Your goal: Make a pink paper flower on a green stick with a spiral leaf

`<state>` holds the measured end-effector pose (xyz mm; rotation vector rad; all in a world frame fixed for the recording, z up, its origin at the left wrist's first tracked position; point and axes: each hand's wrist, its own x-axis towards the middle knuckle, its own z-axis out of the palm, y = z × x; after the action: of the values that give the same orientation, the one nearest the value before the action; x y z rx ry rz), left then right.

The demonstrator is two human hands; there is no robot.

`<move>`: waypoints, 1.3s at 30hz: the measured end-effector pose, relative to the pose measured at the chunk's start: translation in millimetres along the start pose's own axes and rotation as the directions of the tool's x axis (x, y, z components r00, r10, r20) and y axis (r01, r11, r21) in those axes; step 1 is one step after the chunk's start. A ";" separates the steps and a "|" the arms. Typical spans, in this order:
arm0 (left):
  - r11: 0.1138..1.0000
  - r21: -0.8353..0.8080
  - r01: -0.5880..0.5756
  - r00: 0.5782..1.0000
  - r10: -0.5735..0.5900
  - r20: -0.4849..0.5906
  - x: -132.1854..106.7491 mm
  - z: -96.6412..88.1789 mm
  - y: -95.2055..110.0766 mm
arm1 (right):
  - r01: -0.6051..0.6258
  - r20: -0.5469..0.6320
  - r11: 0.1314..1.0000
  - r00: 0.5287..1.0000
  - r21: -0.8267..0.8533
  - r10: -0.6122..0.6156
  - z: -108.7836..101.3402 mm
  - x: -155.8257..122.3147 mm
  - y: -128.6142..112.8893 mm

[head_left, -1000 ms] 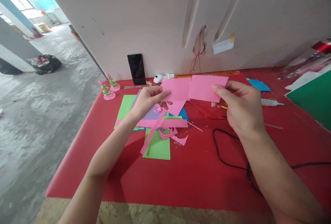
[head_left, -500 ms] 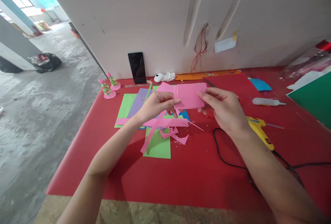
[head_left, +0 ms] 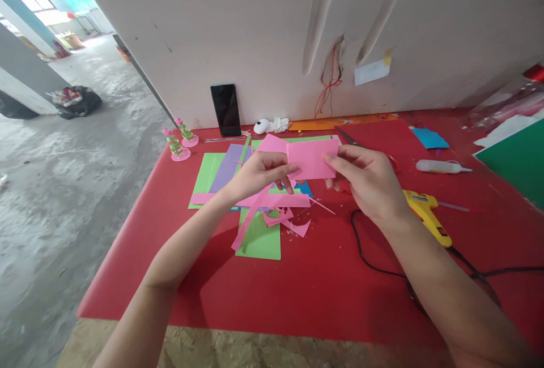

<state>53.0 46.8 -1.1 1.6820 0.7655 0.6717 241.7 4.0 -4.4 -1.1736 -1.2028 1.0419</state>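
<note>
Both hands hold one pink paper sheet [head_left: 309, 158] above the red table [head_left: 323, 283]. My left hand [head_left: 259, 174] pinches its left part, where the paper bends up. My right hand [head_left: 369, 180] pinches the right edge between thumb and fingers. Beneath them lie green, purple and blue sheets [head_left: 223, 172] with pink strips and scraps [head_left: 280, 215] scattered on top.
A yellow glue gun [head_left: 425, 212] with a black cord [head_left: 374, 257] lies right of my right hand. A glue bottle [head_left: 440, 166], scissors [head_left: 352, 141], a black phone [head_left: 225, 110] against the wall and two small paper trees [head_left: 178, 141] stand further back. A green board [head_left: 516, 164] is at far right.
The two hands came closer together and lower, bringing the pink paper from a wide spread into a narrower, overlapped shape. The glue gun is now uncovered.
</note>
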 end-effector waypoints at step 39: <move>0.980 0.110 0.168 0.984 -0.160 -0.077 18.4 -11.8 -22.8 | -0.017 -0.025 0.958 1.000 -0.288 0.010 -7.2 17.8 21.1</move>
<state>52.2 72.2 -19.8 1.6857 0.9969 0.5804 251.0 23.4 -23.1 -1.4161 -1.3620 0.8795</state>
